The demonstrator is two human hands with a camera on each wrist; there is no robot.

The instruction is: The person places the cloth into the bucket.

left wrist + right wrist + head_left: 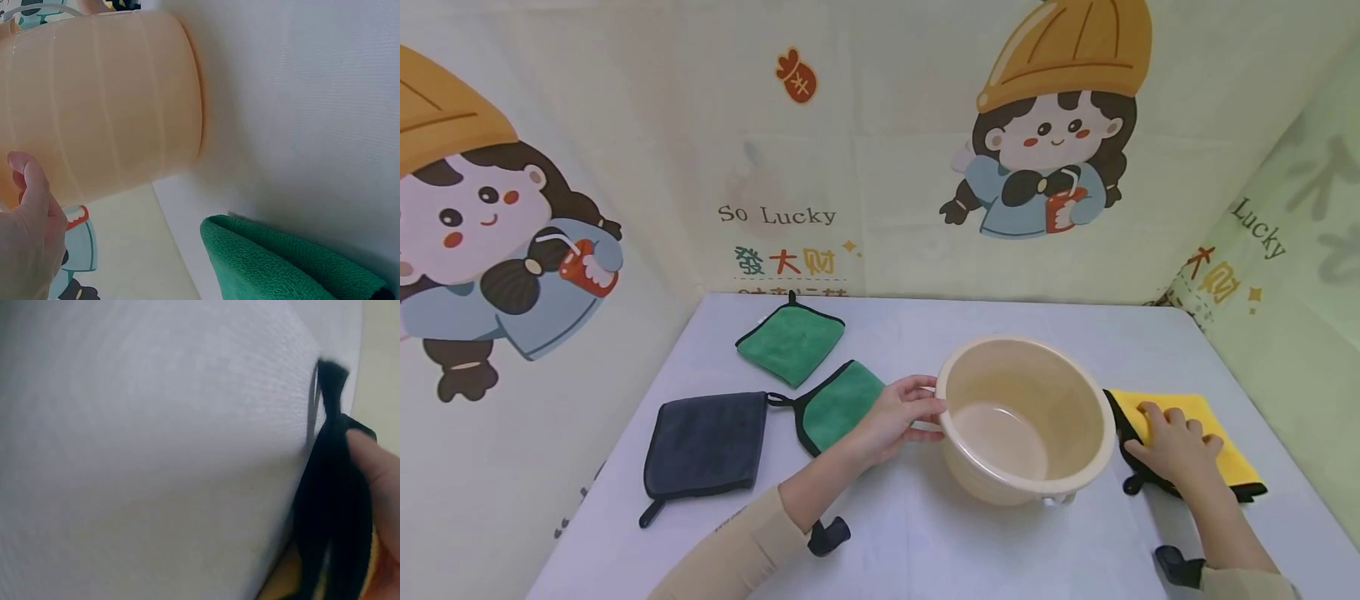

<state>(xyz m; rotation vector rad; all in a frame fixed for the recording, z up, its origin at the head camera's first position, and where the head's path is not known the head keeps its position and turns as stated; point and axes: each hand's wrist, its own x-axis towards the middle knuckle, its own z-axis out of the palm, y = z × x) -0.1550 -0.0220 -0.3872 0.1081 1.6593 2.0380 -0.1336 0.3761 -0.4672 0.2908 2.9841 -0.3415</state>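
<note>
A beige plastic bucket (1000, 467) stands at the middle of the table, its mouth towards me. My left hand (895, 417) holds the bucket's left rim; the left wrist view shows this hand (34, 219) against the ribbed outer wall. On the right, a folded yellow towel (1202, 417) with black edging lies under my right hand (1180, 450), whose bent fingers grip it from above. In the right wrist view the thumb (375, 462) presses on the towel's dark side (334, 500). Part of the towel is hidden by the hand.
Left of the bucket lie two folded green towels (793, 342), one partly behind my left forearm, and a dark grey towel (703, 446) with a loop. A printed cloth (880, 167) hangs behind the white table (970, 558).
</note>
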